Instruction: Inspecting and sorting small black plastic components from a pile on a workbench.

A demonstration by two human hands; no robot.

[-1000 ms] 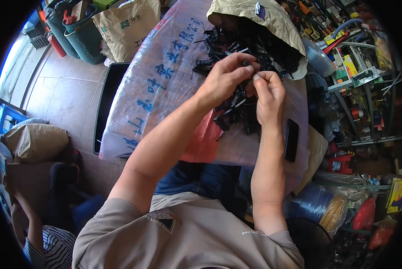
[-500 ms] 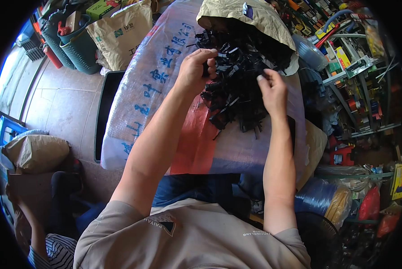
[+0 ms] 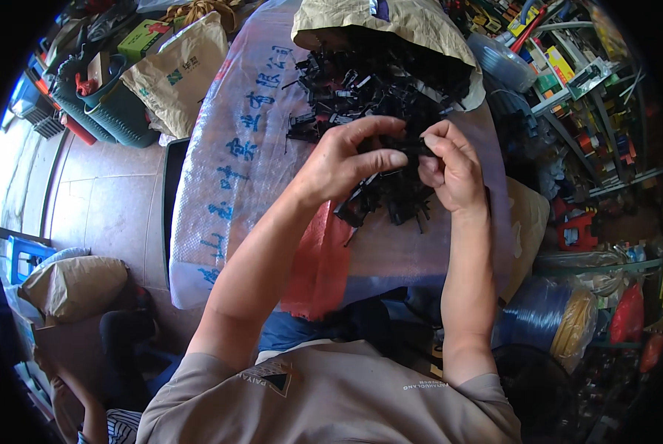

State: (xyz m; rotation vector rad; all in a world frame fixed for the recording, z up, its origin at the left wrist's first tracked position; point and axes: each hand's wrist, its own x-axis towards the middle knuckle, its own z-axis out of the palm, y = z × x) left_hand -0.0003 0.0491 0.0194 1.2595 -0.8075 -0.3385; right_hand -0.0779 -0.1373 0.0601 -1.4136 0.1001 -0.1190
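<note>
My left hand (image 3: 350,157) and my right hand (image 3: 456,166) meet above a heap of small black plastic parts (image 3: 331,96). Between their fingertips is a dark, narrow black plastic part (image 3: 414,146). The left thumb and forefinger curve around one end of it; the right fingers are curled and pinch the other end. Its exact shape is lost against the dark heap. The loose parts spill from the mouth of a brown paper sack (image 3: 391,22) onto a white woven sheet (image 3: 206,200) with blue writing and a red band.
Shelving with many small goods (image 3: 590,111) stands at the right, above a plastic-wrapped blue roll (image 3: 531,314). Teal baskets (image 3: 120,111) and another paper bag (image 3: 183,74) are at the far left. Below them, a stuffed sack (image 3: 76,285) lies near another person's arm (image 3: 87,403).
My hands have come together from apart, the left moving right and down, the right slightly down. A black part is now between them. The whole view has shifted slightly.
</note>
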